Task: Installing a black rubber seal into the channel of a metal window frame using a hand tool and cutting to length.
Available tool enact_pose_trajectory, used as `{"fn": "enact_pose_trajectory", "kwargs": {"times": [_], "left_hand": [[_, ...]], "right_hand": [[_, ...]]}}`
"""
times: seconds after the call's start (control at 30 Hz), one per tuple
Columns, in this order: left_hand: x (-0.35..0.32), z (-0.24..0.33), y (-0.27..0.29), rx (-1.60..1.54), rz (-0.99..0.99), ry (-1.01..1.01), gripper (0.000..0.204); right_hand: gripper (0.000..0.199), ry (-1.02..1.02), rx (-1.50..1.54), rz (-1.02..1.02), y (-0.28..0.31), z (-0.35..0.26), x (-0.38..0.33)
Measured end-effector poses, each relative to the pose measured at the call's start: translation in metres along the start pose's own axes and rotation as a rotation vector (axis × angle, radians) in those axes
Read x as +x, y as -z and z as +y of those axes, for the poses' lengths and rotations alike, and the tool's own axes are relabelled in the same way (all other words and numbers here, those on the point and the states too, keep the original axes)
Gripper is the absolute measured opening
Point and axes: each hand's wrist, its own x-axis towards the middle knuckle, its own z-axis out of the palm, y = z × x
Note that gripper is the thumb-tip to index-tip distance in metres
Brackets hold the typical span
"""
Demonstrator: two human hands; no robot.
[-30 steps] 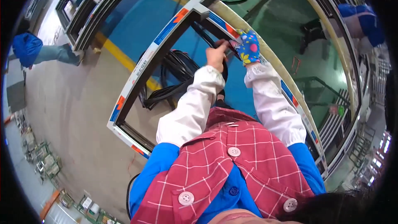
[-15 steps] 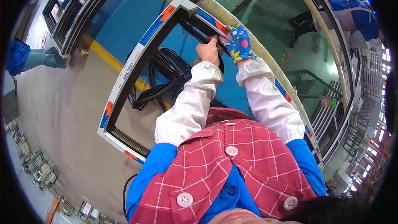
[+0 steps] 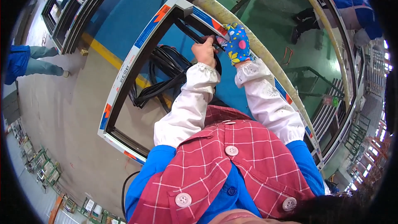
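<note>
A white window frame [image 3: 124,70] with blue and orange film stands in front of me. My bare left hand [image 3: 204,52] pinches a black rubber sealing strip [image 3: 188,31] that runs along the frame's inner edge up to the top corner. My right hand [image 3: 235,43], in a colourful dotted glove, presses on the frame's right rail beside the left hand, fingers on the same strip. More of the black strip hangs in loose coils [image 3: 159,79] below my left forearm. White sleeve covers wrap both forearms.
Dark window frames [image 3: 68,10] lean at the upper left. A person in blue [image 3: 25,60] stands at the left, another person in blue [image 3: 352,14] at the upper right. A yellow floor line [image 3: 105,54] crosses behind the frame. Metal racks [image 3: 331,99] stand right.
Both hands have moved a little up along the frame's right rail toward the top corner, following the strip. The person at the left has shifted slightly.
</note>
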Motion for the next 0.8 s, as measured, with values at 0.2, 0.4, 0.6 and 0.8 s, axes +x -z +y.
{"fn": "enact_pose_trajectory", "kwargs": {"times": [0.2, 0.4, 0.6, 0.8], "left_hand": [[-0.007, 0.002, 0.007, 0.020, -0.077, 0.037, 0.011], [-0.016, -0.005, 0.016, -0.010, -0.193, 0.133, 0.020], [-0.009, -0.002, 0.016, -0.005, -0.193, 0.131, 0.017], [-0.005, 0.007, 0.031, 0.066, -0.345, 0.107, 0.018]], "right_hand": [[0.047, -0.036, -0.040, -0.002, 0.000, -0.003, 0.000], [0.043, -0.086, -0.056, -0.013, 0.000, -0.003, 0.002], [0.042, -0.025, -0.026, 0.003, -0.003, -0.012, 0.013], [0.044, 0.002, -0.066, 0.043, -0.002, -0.021, 0.016]]}}
